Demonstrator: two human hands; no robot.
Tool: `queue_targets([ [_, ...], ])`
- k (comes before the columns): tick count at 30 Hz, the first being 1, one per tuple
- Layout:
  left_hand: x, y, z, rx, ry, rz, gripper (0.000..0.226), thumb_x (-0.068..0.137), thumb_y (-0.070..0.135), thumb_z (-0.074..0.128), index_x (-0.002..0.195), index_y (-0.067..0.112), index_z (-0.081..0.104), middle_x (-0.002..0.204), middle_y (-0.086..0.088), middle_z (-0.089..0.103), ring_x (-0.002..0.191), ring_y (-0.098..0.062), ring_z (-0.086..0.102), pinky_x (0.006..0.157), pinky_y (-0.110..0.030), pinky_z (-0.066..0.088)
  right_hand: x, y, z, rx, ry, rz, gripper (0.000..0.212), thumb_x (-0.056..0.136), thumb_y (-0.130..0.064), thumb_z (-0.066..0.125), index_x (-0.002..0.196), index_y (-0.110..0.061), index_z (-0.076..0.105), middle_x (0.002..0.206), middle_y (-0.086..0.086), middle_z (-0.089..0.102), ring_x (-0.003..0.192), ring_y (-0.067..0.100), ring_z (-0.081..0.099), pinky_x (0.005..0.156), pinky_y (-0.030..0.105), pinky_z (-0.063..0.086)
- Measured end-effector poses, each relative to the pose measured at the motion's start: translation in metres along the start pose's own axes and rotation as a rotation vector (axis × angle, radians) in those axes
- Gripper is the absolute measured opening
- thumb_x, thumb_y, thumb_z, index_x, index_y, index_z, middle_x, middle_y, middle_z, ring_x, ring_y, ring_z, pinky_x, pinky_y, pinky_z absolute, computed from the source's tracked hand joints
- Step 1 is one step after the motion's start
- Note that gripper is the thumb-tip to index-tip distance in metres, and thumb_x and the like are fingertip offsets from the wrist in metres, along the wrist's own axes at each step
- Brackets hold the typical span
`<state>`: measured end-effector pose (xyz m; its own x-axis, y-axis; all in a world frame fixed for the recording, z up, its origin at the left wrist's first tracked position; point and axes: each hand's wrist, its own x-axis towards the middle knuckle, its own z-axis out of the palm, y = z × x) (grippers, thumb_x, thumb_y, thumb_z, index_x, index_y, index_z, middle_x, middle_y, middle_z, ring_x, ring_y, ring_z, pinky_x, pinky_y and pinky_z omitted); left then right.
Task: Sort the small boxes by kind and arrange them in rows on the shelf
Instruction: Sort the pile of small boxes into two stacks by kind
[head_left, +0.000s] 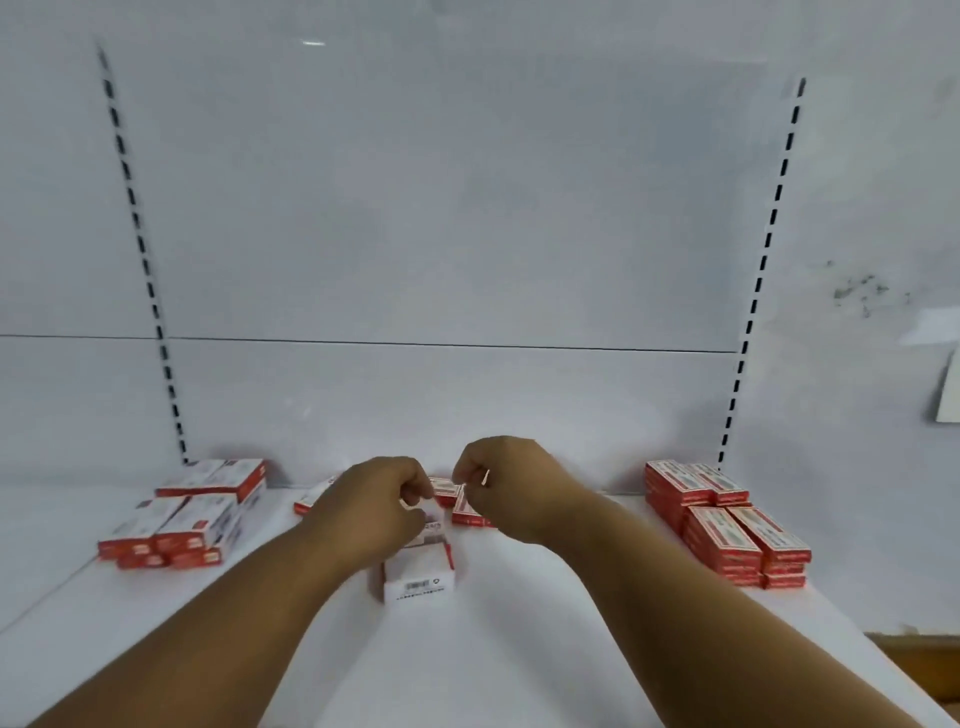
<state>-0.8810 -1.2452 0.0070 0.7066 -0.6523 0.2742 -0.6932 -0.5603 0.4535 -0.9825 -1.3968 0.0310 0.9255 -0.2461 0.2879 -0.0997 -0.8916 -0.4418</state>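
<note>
Head view, two hands (384, 499) (498, 478), three box groups (187, 514) (727, 519) (421, 571)

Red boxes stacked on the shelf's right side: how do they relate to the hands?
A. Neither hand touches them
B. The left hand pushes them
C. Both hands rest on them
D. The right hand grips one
A: the stacked red boxes sit far right, while the left hand and right hand work mid-shelf.
</note>
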Motion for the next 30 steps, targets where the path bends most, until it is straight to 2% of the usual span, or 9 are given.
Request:
queue_targets([
  [6, 0.004, -0.048, -0.008, -0.006, 0.050, -0.024, 0.023, 0.082, 0.026, 0.071, 0.103, 0.031, 0.064, 0.108, 0.009, 0.064, 0.096, -0.012, 0.058, 0.078, -0.026, 0.046, 0.025, -0.035, 0.035, -0.067, -0.043, 0.077, 0.026, 0.086, -0.010, 0.054, 0.102, -0.023, 0.069, 0.106, -0.005, 0.066, 0.094, 0.013, 0.058, 0.078, 0.023, 0.048],
  [9, 0.008, -0.059, -0.004, -0.068, 0.017, -0.013, 0.024, 0.082, 0.027, 0.069, 0.105, 0.031, 0.065, 0.111, 0.008, 0.065, 0.101, -0.015, 0.059, 0.085, -0.030, 0.047, 0.019, -0.043, 0.040, -0.101, -0.148, 0.109, 0.013, 0.084, -0.024, 0.067, 0.097, -0.023, 0.069, 0.101, -0.004, 0.065, 0.089, 0.014, 0.058, 0.075, 0.024, 0.046],
  [12, 0.011, -0.062, 0.002, -0.126, -0.069, 0.022, 0.024, 0.082, 0.030, 0.066, 0.106, 0.030, 0.066, 0.109, 0.009, 0.066, 0.101, -0.013, 0.060, 0.089, -0.031, 0.049, 0.000, -0.042, 0.040, -0.038, -0.291, 0.124, 0.027, 0.074, -0.043, 0.078, 0.096, -0.031, 0.067, 0.100, -0.010, 0.063, 0.085, 0.008, 0.058, 0.074, 0.024, 0.051],
  [16, 0.019, -0.060, 0.006, -0.197, -0.131, -0.002, 0.027, 0.081, 0.032, 0.068, 0.108, 0.029, 0.064, 0.109, 0.010, 0.066, 0.100, -0.012, 0.060, 0.089, -0.031, 0.049, -0.012, -0.040, 0.045, -0.104, -0.273, 0.136, 0.049, 0.067, -0.046, 0.084, 0.111, -0.036, 0.064, 0.108, -0.015, 0.059, 0.096, 0.007, 0.056, 0.079, 0.022, 0.044],
  [20, 0.019, -0.064, 0.013, -0.245, -0.107, -0.040, 0.034, 0.077, 0.031, 0.073, 0.107, 0.031, 0.057, 0.109, 0.010, 0.064, 0.099, -0.013, 0.061, 0.089, -0.032, 0.049, -0.015, -0.038, 0.046, -0.046, -0.268, 0.181, 0.031, 0.071, -0.043, 0.081, 0.095, -0.031, 0.064, 0.081, -0.016, 0.056, 0.073, 0.004, 0.053, 0.067, 0.022, 0.043],
  [22, 0.017, -0.065, 0.012, -0.271, 0.009, -0.032, 0.032, 0.080, 0.031, 0.073, 0.104, 0.031, 0.051, 0.103, 0.013, 0.061, 0.098, -0.013, 0.061, 0.084, -0.029, 0.048, -0.017, -0.036, 0.041, 0.180, -0.183, 0.236, 0.022, 0.077, -0.035, 0.078, 0.090, -0.020, 0.067, 0.073, -0.011, 0.058, 0.064, 0.006, 0.052, 0.062, 0.022, 0.044],
  [24, 0.015, -0.064, 0.006, -0.311, 0.154, -0.014, 0.025, 0.088, 0.031, 0.067, 0.105, 0.028, 0.049, 0.101, 0.013, 0.059, 0.097, -0.014, 0.061, 0.082, -0.027, 0.048, -0.014, -0.038, 0.037, 0.690, -0.039, 0.351, 0.023, 0.087, -0.025, 0.068, 0.092, -0.003, 0.066, 0.075, 0.005, 0.064, 0.063, 0.016, 0.056, 0.059, 0.026, 0.045],
  [26, 0.014, -0.061, 0.001, -0.429, 0.229, -0.055, 0.014, 0.096, 0.032, 0.056, 0.106, 0.026, 0.048, 0.106, 0.008, 0.062, 0.094, -0.015, 0.062, 0.077, -0.028, 0.049, -0.002, -0.043, 0.035, 1.190, 0.147, 0.503, 0.025, 0.095, -0.023, 0.054, 0.094, 0.002, 0.061, 0.074, 0.016, 0.066, 0.058, 0.027, 0.059, 0.063, 0.036, 0.045],
  [30, 0.011, -0.058, -0.003, -1.000, 0.173, -0.375, 0.021, 0.105, 0.029, 0.036, 0.108, 0.019, 0.054, 0.101, -0.008, 0.070, 0.077, -0.020, 0.068, 0.064, -0.033, 0.056, 0.020, -0.060, 0.040, 1.427, 0.281, 0.622, 0.035, 0.101, -0.034, 0.046, 0.105, -0.002, 0.060, 0.077, 0.019, 0.068, 0.055, 0.029, 0.059, 0.058, 0.037, 0.042],
])
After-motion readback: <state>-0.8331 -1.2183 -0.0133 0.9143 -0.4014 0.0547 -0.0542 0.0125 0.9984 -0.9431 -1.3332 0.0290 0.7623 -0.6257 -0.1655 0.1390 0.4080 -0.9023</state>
